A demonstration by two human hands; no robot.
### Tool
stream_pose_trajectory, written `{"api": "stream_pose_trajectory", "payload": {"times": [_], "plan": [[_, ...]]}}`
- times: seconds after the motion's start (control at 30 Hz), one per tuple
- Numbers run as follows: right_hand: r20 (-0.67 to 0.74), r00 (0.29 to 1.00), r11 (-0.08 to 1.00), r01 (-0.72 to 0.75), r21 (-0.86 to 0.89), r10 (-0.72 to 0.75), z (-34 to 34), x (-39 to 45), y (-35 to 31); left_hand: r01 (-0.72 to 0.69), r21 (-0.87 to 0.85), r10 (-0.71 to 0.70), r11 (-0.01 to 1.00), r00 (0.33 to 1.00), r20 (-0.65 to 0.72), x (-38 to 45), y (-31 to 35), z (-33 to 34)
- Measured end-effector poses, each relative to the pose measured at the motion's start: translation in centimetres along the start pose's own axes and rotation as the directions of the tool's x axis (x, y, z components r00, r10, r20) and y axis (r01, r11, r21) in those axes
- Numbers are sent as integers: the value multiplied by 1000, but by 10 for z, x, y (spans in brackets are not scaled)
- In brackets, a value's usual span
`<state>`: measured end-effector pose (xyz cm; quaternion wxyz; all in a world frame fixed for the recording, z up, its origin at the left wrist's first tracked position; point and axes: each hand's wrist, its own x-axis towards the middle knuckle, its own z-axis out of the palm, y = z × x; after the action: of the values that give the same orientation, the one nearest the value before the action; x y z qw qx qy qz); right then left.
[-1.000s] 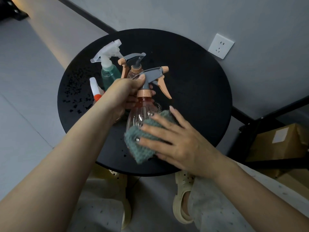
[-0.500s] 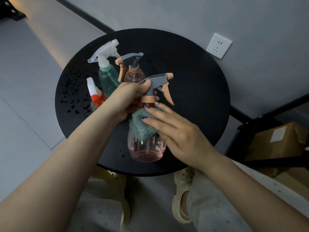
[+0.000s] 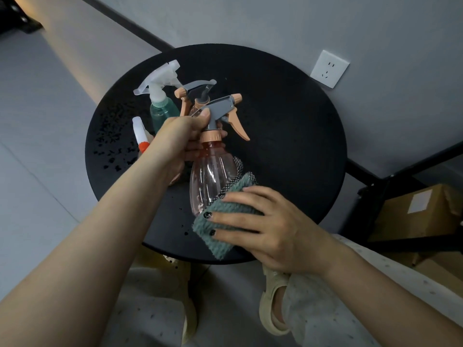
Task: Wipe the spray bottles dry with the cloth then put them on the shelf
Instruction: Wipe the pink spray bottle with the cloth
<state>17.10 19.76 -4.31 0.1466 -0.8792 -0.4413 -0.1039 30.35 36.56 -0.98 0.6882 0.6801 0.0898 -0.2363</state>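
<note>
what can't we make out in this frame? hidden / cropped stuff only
- Base of the pink bottle, head view: covered by the cloth and the right hand.
- Body of the second pink bottle: behind the left hand.
- Orange-capped bottle: mostly behind the left forearm.
- Shelf: cut off by the right edge.
</note>
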Motion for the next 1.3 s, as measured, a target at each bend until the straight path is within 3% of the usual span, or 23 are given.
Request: {"api": "stream_pose_trajectory", "payload": {"times": [0.1, 0.2, 0.43, 0.57, 0.8, 0.93, 1.1, 1.23, 1.3], "plan": [[-40, 998, 999, -46, -3, 46, -1, 2, 3, 7, 15, -7, 1000, 1000, 18, 1, -1, 1], [-114, 977, 983, -175, 57, 180, -1, 7, 7, 15, 57, -19, 998, 998, 64, 2, -5, 7], [-167, 834, 819, -442, 366, 525, -1, 19, 14, 75, -52, -64, 996, 980, 187, -3, -8, 15], [-165, 890, 879, -363, 308, 425, -1, 15, 10, 48, -42, -40, 998, 984, 172, -3, -5, 10], [-79, 996, 998, -35, -50, 31, 2, -3, 1, -21, -27, 22, 999, 999, 34, -5, 5, 0], [-49, 999, 996, -7, -91, 3, 0, -4, 2, -26, 13, 25, 1000, 999, 40, -3, 4, 3], [-103, 980, 985, -170, 4, 170, 0, 8, 6, -15, 86, 6, 996, 995, 101, 0, -3, 10], [-153, 867, 870, -434, 234, 473, 0, 16, 10, 32, 54, -39, 998, 988, 146, -1, -8, 16], [-155, 838, 837, -472, 276, 523, 1, 18, 10, 39, 26, -42, 999, 986, 164, -1, -9, 14]]}}
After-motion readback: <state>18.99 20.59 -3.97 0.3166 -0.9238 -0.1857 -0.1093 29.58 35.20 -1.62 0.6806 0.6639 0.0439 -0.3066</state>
